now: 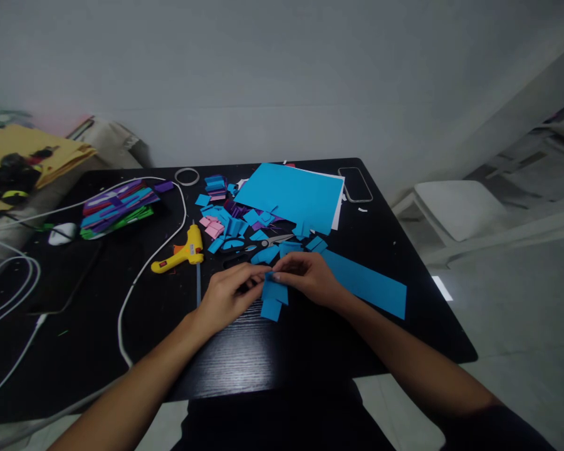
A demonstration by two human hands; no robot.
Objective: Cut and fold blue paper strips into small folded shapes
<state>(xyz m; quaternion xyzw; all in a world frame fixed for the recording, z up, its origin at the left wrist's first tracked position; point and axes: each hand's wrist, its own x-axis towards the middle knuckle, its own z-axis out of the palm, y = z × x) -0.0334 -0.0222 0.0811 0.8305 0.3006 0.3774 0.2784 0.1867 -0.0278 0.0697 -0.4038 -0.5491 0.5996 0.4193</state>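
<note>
Near the front middle of the black table, my left hand (230, 293) and my right hand (310, 275) meet at a small piece of blue paper (276, 292). The fingertips of both hands pinch its upper edge. Below it lies another blue paper square (271, 309), partly covered. Scissors (277, 239) lie just beyond my hands, their handles partly among cut blue pieces (265, 254). A long blue paper strip (369, 283) stretches out to the right, passing behind my right wrist.
A yellow glue gun (181, 250) with a white cable (138, 275) lies to the left. Blue sheets (291, 191), a phone (355, 184) and a tape ring (187, 176) are at the back. Colourful folded paper (117, 207) sits at left; a white stool (455, 207) stands right.
</note>
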